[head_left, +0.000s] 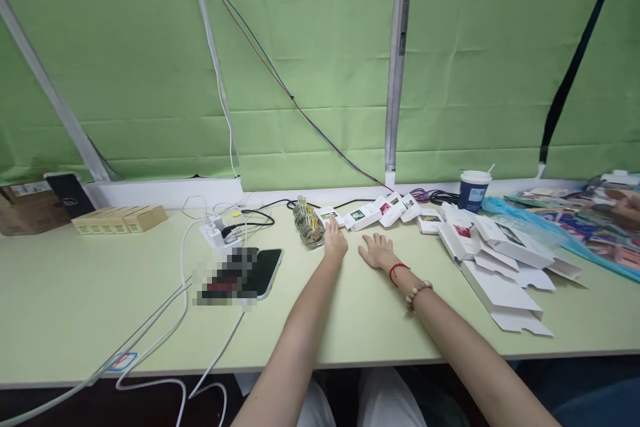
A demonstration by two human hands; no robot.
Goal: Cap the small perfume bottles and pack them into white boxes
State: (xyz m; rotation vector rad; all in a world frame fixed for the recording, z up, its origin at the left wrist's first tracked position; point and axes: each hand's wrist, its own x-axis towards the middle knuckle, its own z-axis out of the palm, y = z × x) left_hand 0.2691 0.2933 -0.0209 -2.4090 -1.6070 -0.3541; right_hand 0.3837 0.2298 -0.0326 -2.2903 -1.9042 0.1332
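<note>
My left hand (335,240) lies with fingers stretched forward, its fingertips at the near edge of a small white box (327,215) with a picture on it. Just left of that hand lie clear glass bottles (311,230) in a short row; I cannot make out what is inside them. To the right, my right hand (377,251) rests palm down with its fingers spread, holding nothing. Beyond it several white picture boxes (364,215) are strung in a loose row along the back of the table.
A pile of white boxes (503,287), some with flaps out, lies at right near a lidded cup (473,191). A phone (267,270), white cables (184,307) and a power strip (214,235) are at left, with tan boxes (145,219) beyond. Another person's hand (625,208) shows far right.
</note>
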